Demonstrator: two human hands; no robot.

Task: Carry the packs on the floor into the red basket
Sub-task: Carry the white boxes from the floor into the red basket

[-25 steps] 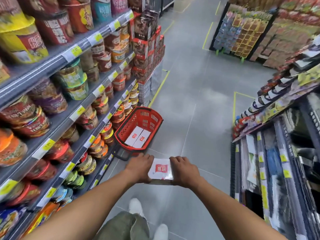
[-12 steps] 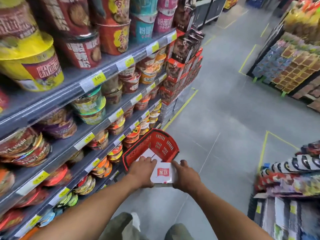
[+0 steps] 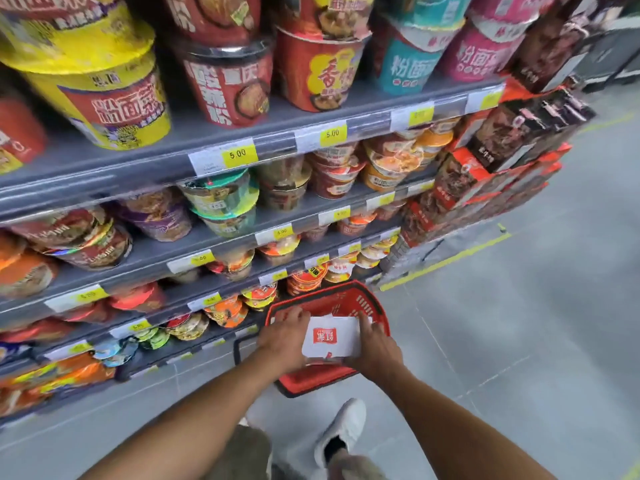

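Note:
A white pack [image 3: 329, 337] with a red square logo is held flat between both hands, directly over the red basket [image 3: 349, 296]. My left hand [image 3: 285, 332] grips its left edge and my right hand [image 3: 372, 344] grips its right edge. The red basket stands on the grey floor against the foot of the shelves, its black handle [image 3: 239, 348] lying down to the left. The pack and my hands hide most of the basket's inside; a strip of white shows behind the pack.
Grey shelves [image 3: 242, 133] packed with instant noodle bowls rise on the left. A stack of dark and red boxes [image 3: 491, 168] stands at the shelf end. Grey floor with a yellow line [image 3: 446, 261] stretches to the right. My white shoe [image 3: 341, 431] is just below the basket.
I have walked up to the basket. The pack, held in both hands, has gone from in front of the basket to right above its opening.

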